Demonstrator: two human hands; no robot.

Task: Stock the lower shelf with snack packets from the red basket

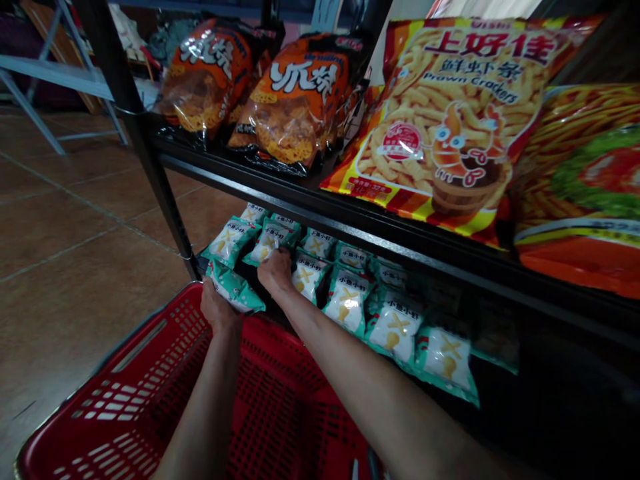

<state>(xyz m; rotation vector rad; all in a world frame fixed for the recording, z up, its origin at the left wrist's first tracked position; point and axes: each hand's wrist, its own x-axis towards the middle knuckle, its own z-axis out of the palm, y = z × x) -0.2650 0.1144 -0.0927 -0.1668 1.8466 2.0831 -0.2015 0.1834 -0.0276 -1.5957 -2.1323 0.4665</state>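
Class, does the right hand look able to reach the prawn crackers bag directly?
Probably not: the right hand is at the small packs, with the upper shelf between it and the prawn crackers bag.

Small packets [349, 300] on rack [280, 200] behind basket [170, 313], larger bags [300, 100] above

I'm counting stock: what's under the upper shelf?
Green-white bags in rows, the right hand at one. The upper shelf hides the back; the right forearm covers part; far right is dark.
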